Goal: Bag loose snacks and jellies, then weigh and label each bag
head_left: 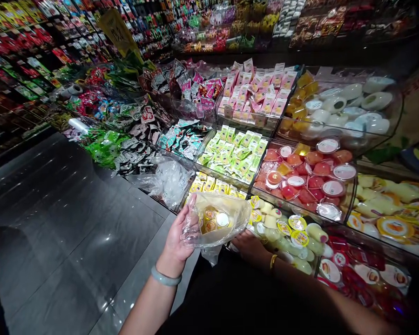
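A clear plastic bag (202,237) spreads open in front of me, with several small jelly cups (212,218) inside, amber ones and one with a white lid. My left hand (181,232) grips the bag's left side, thumb up along the rim; a pale bangle circles that wrist. In shadow at the bag's lower right is my right hand (248,245), beside a bin of pale jelly cups with yellow lids (296,228). Its fingers are dark and partly hidden, so I cannot make out whether they hold the bag. A gold-coloured band is on that wrist.
Clear-walled bins hold green packets (232,153), pink packets (260,90), red jelly cups (303,174) and white-lidded cups (356,104). A crumpled clear bag (169,179) lies at the left bins' front edge. Grey tiled floor (66,232) stretches left; packed shelves (31,51) stand behind.
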`<state>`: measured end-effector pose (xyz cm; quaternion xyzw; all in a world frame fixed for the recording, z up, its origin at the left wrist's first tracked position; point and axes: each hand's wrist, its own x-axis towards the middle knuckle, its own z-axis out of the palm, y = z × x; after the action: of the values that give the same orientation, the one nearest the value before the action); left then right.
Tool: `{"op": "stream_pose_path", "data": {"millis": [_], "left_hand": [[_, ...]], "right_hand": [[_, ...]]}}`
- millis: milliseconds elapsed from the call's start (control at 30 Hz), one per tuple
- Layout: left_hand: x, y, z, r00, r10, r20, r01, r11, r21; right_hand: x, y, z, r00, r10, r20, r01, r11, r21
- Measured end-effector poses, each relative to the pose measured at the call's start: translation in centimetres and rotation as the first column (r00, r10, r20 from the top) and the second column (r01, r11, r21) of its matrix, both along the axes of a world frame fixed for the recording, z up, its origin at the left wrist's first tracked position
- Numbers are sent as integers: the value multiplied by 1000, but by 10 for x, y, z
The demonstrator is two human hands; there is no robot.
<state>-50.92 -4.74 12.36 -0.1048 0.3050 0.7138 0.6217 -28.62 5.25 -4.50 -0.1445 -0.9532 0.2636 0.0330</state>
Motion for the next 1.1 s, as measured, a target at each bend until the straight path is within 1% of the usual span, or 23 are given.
{"op": "stream_pose_path", "data": {"millis": [133, 233, 367, 533, 633, 733, 833, 867, 900, 967, 1000, 1033, 1067, 1100], "left_hand": [[2, 0, 2, 1000, -2, -4, 2, 1000, 3], [4, 0, 3, 1000, 4, 12, -3, 1000, -14], [5, -1, 1, 1000, 10, 18, -10, 1000, -4], [4, -5, -3, 1000, -8, 6, 8, 1000, 23], [3, -8, -4, 1000, -16, -5, 16, 999, 28], [3, -10, -4, 1000, -8, 5, 8, 1000, 23], [4, -10, -5, 1000, -3, 13, 2, 999, 37], [4, -10, -5, 1000, -4, 16, 3, 999, 37], [5, -9, -6, 1000, -7, 19, 6, 999, 34], [6, -9, -5, 1000, -12, 24, 11, 999, 30], [6, -9, -5, 1000, -15, 25, 14, 999, 31], [7, -9, -5, 1000, -18, 25, 17, 999, 33], [8, -9, -4, 999, -22, 24, 21, 999, 37], [9, -9, -3, 1000, -23, 21, 22, 999, 40]], "right_hand": [[10, 0, 1, 1000, 4, -11, -5, 1000, -28], [12, 1, 1, 1000, -5, -25, 2, 995, -100], [7, 6, 2, 998, -36, -49, 25, 979, -203], [-4, 8, 5, 991, -123, -59, 99, 946, -308], [-4, 7, 8, 973, -224, -58, 185, 904, -385], [4, 10, 15, 929, -370, -28, 315, 826, -468], [22, 21, 31, 871, -490, 24, 422, 722, -548], [29, 26, 39, 847, -530, 34, 442, 669, -598], [36, 31, 49, 817, -575, 41, 454, 600, -659], [45, 40, 71, 735, -675, 53, 455, 434, -778], [47, 42, 83, 690, -721, 58, 445, 360, -820], [46, 44, 94, 653, -755, 54, 434, 315, -844], [41, 44, 105, 630, -776, 32, 426, 311, -850], [33, 43, 114, 617, -787, -5, 419, 333, -845]]}}
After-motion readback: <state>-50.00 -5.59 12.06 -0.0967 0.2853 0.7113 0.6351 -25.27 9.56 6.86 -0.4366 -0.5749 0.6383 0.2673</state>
